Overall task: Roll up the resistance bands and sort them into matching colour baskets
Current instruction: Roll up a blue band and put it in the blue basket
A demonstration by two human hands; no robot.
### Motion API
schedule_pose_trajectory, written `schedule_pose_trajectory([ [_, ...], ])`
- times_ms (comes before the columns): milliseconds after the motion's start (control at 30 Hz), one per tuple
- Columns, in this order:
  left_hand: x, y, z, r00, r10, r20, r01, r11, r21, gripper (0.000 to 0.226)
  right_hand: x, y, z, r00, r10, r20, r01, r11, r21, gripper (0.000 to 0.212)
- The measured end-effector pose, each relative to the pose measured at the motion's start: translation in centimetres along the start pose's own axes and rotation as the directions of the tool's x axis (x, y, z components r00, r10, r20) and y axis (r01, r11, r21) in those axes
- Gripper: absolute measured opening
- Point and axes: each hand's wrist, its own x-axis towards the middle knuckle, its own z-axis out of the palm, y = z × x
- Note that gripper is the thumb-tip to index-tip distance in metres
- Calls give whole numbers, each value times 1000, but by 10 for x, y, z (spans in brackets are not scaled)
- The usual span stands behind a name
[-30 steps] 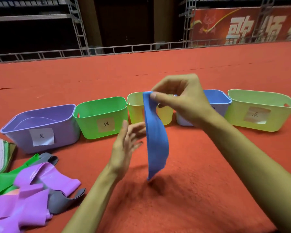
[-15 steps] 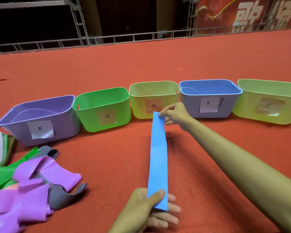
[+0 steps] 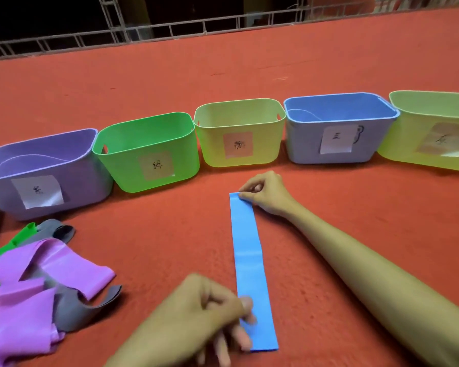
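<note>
A blue resistance band [image 3: 248, 260] lies flat and straight on the red carpet, running from near me toward the baskets. My right hand [image 3: 265, 193] pinches its far end against the carpet. At the near end my left hand [image 3: 212, 311] touches the band's left edge, fingers partly under and on it. Five labelled baskets stand in a row behind: purple [image 3: 72, 176], green [image 3: 186, 154], yellow [image 3: 265, 149], blue [image 3: 302, 144] and a pale green-yellow one [image 3: 398, 144] at the right.
A loose heap of purple bands [image 3: 37, 282], grey bands [image 3: 85, 311] and green bands [image 3: 16, 239] lies at the lower left. A metal truss rail [image 3: 170, 30] borders the far edge of the carpet.
The band, held hanging in the air one second ago, was lowered and stretched out; now it lies flat on the carpet. My left hand has shifted from under the near end to its left edge.
</note>
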Motion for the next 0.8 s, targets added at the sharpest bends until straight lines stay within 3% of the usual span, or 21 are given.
schedule_pose_trajectory([
  [33, 23, -4, -13, 986, 43, -160, -36, 998, 47, 27, 0, 2, 1, 1000, -7, -11, 7, 1000, -2, 7],
  [100, 79, -14, -37, 823, 222, -523, -93, 961, 261, 17, 0, 5, 2, 999, -17, -34, 16, 1000, -20, 8],
  [167, 128, -23, -56, 692, 343, -635, -71, 908, 413, 6, -1, 4, 4, 998, -21, -53, 19, 999, -35, 9],
  [300, 189, -24, -68, 628, 428, -650, -29, 847, 530, 19, -2, 2, 4, 997, -22, -74, 19, 999, -40, 9],
  [433, 213, -21, -67, 634, 470, -614, -20, 804, 594, 19, -2, 3, 3, 996, -47, -81, 43, 998, -52, 9],
  [633, 226, -18, -70, 623, 485, -614, -18, 793, 608, 9, 1, 5, 4, 995, -62, -72, 59, 998, -39, 4],
  [800, 224, -17, -70, 612, 481, -628, -84, 829, 553, 5, 1, 3, 3, 996, -17, -90, 17, 1000, 4, 15],
])
